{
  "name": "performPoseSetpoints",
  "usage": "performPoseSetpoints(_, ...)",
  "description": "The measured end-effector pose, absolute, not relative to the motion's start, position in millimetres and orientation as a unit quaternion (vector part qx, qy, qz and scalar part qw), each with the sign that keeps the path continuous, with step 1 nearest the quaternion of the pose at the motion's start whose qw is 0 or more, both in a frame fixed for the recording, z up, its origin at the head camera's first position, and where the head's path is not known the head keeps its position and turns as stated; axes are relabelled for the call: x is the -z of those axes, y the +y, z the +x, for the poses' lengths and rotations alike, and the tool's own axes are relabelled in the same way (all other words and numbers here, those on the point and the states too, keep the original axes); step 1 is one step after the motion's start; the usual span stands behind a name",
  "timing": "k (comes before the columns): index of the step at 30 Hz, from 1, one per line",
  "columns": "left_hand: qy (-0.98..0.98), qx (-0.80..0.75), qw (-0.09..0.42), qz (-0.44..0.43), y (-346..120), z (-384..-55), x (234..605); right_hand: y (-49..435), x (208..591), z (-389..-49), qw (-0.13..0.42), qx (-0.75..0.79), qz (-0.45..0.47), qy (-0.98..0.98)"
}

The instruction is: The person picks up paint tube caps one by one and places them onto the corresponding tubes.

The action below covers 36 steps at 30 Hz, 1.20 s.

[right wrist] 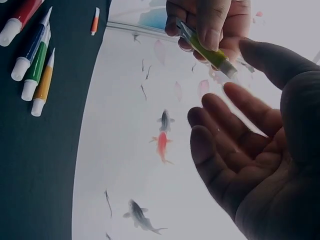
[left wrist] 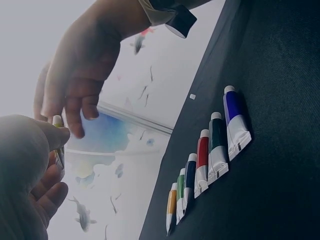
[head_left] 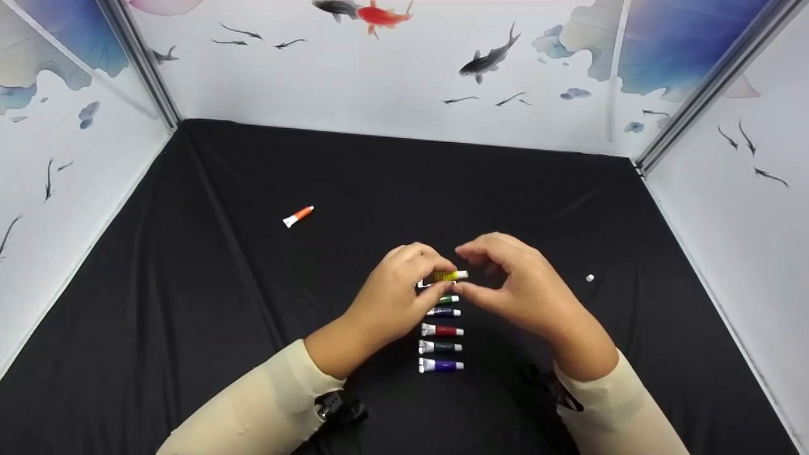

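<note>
My left hand (head_left: 398,294) pinches a small yellow paint tube (head_left: 447,276) between thumb and fingers, its white cap end pointing right. Facing that cap is my right hand (head_left: 521,281), thumb and fingers spread around a gap and holding nothing; the right wrist view shows them apart from the tube. Below the hands lies a column of tubes: green (head_left: 449,299), dark blue (head_left: 446,312), red (head_left: 445,331), dark green (head_left: 444,347) and purple (head_left: 445,366). An ochre tube (left wrist: 172,202) ends the row in the left wrist view; the hands hide most of it from the head view.
An orange tube (head_left: 299,216) lies by itself at the back left on the black cloth (head_left: 208,354). Off to the right sits a small white cap-like piece (head_left: 590,278). White panels (head_left: 392,82) printed with fish enclose the table's back and sides.
</note>
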<state>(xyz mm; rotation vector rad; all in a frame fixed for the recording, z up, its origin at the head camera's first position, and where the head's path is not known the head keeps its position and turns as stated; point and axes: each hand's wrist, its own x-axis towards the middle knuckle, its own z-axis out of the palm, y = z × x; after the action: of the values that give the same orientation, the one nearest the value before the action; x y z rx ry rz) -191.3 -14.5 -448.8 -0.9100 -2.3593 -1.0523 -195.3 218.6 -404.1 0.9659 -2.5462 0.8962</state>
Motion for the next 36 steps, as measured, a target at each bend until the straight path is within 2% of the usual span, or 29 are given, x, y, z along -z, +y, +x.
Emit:
performPoseSetpoints(7,-0.847,0.379,0.195,-0.319,-14.3,-191.2,448.7,218.1,405.6,-195.9,0.145,-0.32,0.366,-0.862)
performPoseSetpoints(19,-0.847,0.379,0.191,-0.32,-14.9,-190.8,447.6,216.6,406.0,-195.4,0.141,-0.309,0.339,-0.877)
performPoseSetpoints(36,-0.85,0.374,0.187,-0.319,-14.7,-190.7,446.9,214.9,404.4,-193.3,0.106,-0.287,0.309,-0.901)
